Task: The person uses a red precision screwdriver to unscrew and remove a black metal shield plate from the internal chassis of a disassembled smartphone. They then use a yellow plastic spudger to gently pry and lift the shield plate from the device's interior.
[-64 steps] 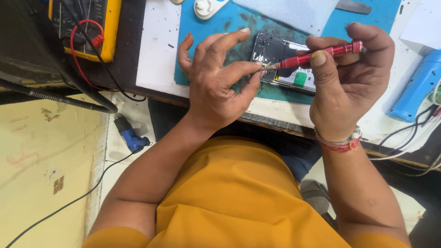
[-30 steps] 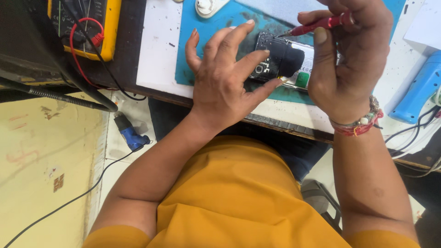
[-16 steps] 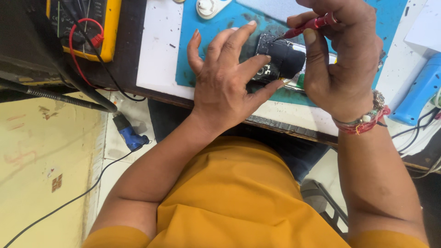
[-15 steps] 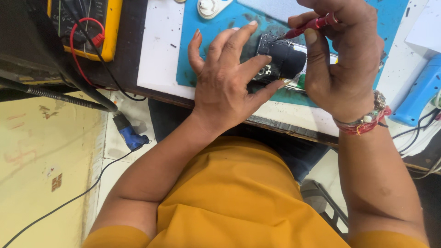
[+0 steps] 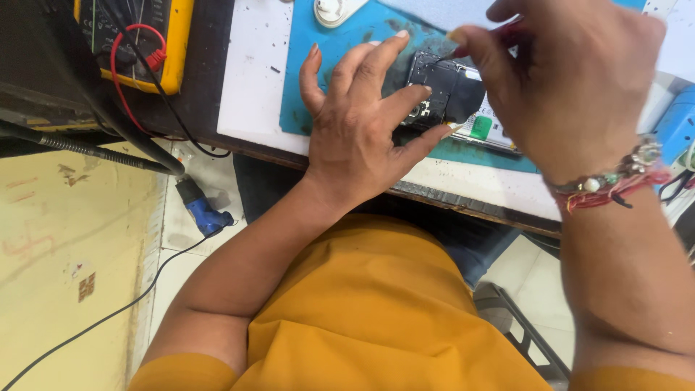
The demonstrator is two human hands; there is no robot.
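A small dark opened phone (image 5: 445, 90) lies on a teal work mat (image 5: 340, 65) at the bench edge. My left hand (image 5: 365, 127) rests on the mat with fingers spread, its fingertips and thumb pressing the phone's left side. My right hand (image 5: 565, 80) hovers over the phone's upper right, fingers closed on a thin red-handled screwdriver (image 5: 463, 49) whose tip points down at the phone. The hand hides most of the tool.
A yellow multimeter (image 5: 134, 40) with red and black leads sits at the bench's far left. A white round object (image 5: 333, 9) lies at the mat's top. A blue device (image 5: 677, 127) stands at the right edge. A blue plug (image 5: 203, 213) and cables hang below the bench.
My right hand has lifted and swung over the phone, turning the screwdriver from lying across it to pointing down at its top edge. My left hand stays on the phone.
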